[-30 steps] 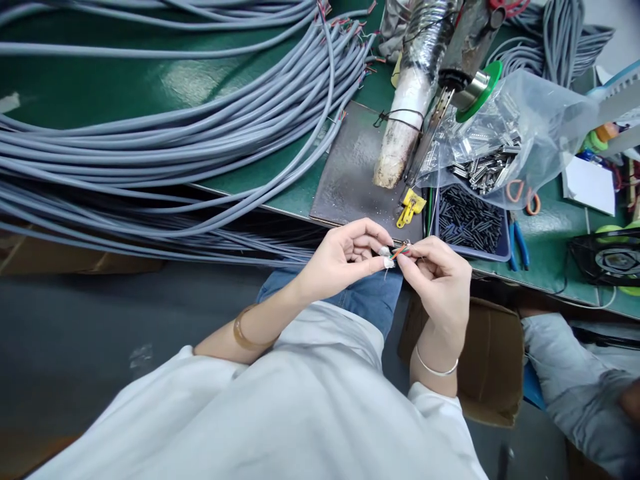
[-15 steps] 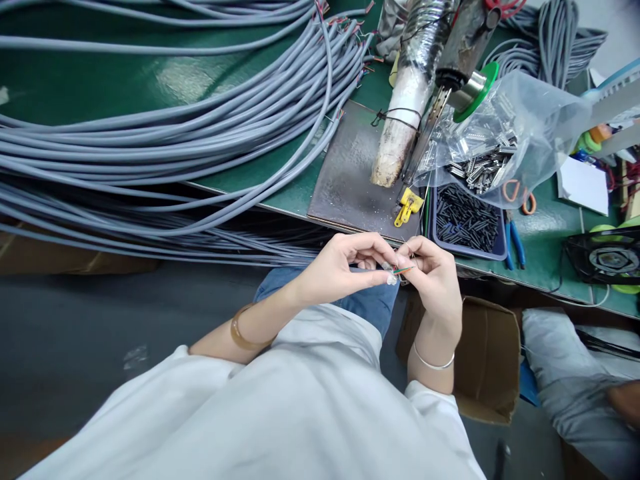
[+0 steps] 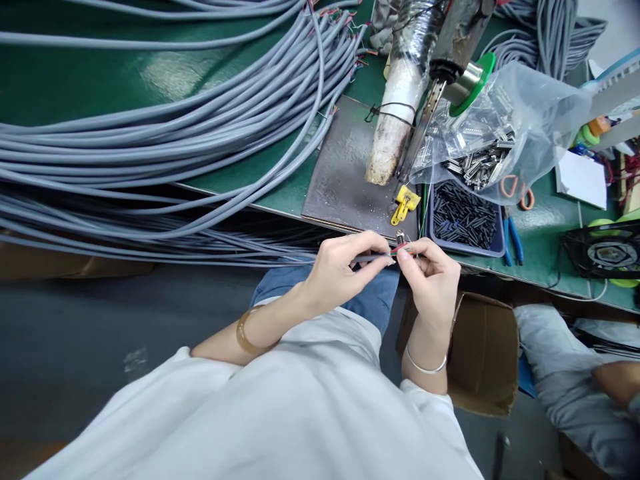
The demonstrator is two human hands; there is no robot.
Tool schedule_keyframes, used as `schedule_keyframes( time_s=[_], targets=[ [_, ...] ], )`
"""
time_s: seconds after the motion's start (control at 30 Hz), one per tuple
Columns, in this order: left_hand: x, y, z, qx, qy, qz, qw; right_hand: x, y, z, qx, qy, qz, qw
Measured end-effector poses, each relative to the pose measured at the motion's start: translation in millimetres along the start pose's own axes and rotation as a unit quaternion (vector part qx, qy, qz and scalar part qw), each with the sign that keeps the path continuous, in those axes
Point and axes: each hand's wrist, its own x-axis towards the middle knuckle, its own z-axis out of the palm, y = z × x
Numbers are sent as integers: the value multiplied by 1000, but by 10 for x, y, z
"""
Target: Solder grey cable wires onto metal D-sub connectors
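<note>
My left hand [image 3: 343,268] is closed in a pinch on a grey cable [image 3: 369,257] at the front edge of the bench. Thin red and green wires [image 3: 399,249] come out of the cable's end. Facing it, my right hand [image 3: 427,270] pinches these wires between thumb and forefinger. A small metal connector [image 3: 400,237] stands just above the fingertips; whether the wires are joined to it cannot be made out. Just beyond the hands, a yellow clip-like piece [image 3: 405,203] lies on a dark board [image 3: 345,177].
Grey cables [image 3: 200,140] spread over the left of the green bench. A wrapped white rod [image 3: 393,140], a soldering iron [image 3: 423,130] and a solder spool [image 3: 473,83] overhang the board. Right: a tray of black sleeves [image 3: 465,217], bagged metal parts [image 3: 480,160], blue-handled pliers [image 3: 513,240], a person's leg [image 3: 565,373].
My fingertips have shifted slightly up and left and turned, so the grey cable and the metal connector now show. The left hand's fingers have closed in more. The view has shifted a little.
</note>
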Motion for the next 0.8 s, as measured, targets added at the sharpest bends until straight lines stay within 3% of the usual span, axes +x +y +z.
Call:
schedule_keyframes(
  time_s=[0.17,0.4,0.53,0.63,0.7,0.8],
  targets=[
    [22,-9,30,-159,1,-155,975,-2,25,45,-7,22,-17,1000],
    [82,-99,25,-373,-83,-285,879,-52,-28,116,-99,82,-119,984],
    [76,-67,44,-392,-51,-269,878,-31,-23,85,-8,45,-67,997],
    [61,-78,7,-402,-43,-248,880,-2,-25,16,94,71,-41,992],
    [44,-165,-59,-430,-73,-249,865,-3,-56,-36,118,113,-55,985],
    [11,-391,-188,-499,-191,-211,819,-42,-129,-80,106,136,-79,982]
  ],
)
